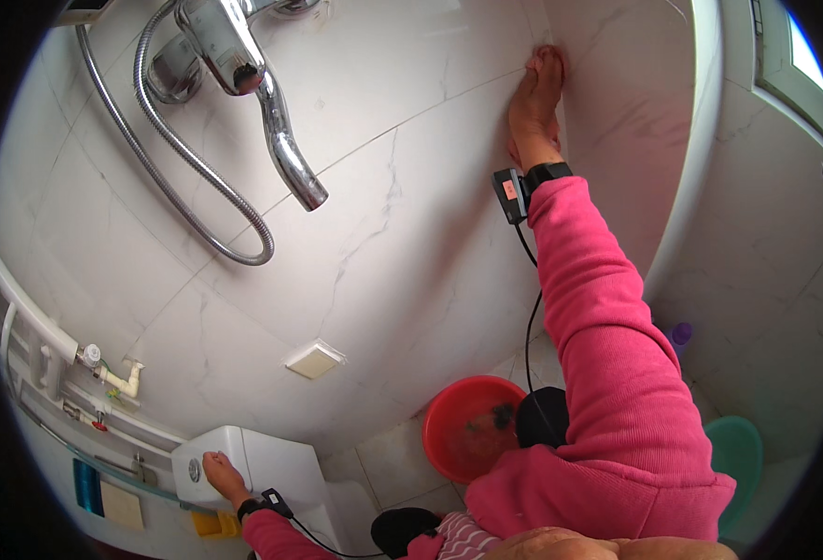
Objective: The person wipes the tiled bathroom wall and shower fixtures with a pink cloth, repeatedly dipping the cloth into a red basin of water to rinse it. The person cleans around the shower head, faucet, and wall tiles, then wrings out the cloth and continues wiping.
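Observation:
High on the marbled wall tiles (411, 231), my right hand (539, 105) presses a pinkish-red cloth (550, 53) into the corner between two walls. Most of the cloth is hidden under the hand; bits of it show above the fingertips and beside the wrist. My left hand (225, 477) is down at the lower left with its fingers curled in and nothing visible in them. It is over the white toilet cistern (278, 455), beside the round flush button (195, 470); whether it touches the lid I cannot tell.
A chrome mixer tap (292, 154) with a looped metal shower hose (194, 161) juts from the wall. On the floor stand a red basin (446, 420) holding water and a green basin (737, 462). Pipes with a valve (91, 355) and a window (789, 77) flank the walls.

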Available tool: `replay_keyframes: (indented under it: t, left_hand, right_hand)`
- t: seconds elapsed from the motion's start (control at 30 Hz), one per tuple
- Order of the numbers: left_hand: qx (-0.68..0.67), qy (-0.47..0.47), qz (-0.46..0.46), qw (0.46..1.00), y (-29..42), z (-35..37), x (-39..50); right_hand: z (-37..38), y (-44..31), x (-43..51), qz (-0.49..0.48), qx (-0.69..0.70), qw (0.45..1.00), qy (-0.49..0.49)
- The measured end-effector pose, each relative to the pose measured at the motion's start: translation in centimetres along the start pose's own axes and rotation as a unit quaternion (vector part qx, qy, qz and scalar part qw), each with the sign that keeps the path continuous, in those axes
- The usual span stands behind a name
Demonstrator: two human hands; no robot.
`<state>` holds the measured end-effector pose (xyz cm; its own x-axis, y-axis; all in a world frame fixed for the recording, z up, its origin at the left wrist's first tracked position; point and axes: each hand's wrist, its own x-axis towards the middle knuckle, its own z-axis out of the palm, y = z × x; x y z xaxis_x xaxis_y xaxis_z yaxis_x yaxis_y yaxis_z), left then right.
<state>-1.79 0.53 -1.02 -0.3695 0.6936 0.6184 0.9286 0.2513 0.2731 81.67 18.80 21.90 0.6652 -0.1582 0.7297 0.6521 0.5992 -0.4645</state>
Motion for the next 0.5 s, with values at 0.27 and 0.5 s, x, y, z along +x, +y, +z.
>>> replay_keyframes:
  t: [0.27, 0.5]
  left_hand:
    - [-0.020, -0.002, 0.008, 1.000, -0.5, 0.4, 0.2]
    - [-0.013, -0.001, 0.007, 1.000, -0.2, 0.1, 0.1]
  right_hand:
    - [-5.9, 6.8, -10.8, 0.072, -0.193, 0.978, 0.015]
    - [-11.6, 8.4, -22.6, 0.134, -0.226, 0.962, -0.077]
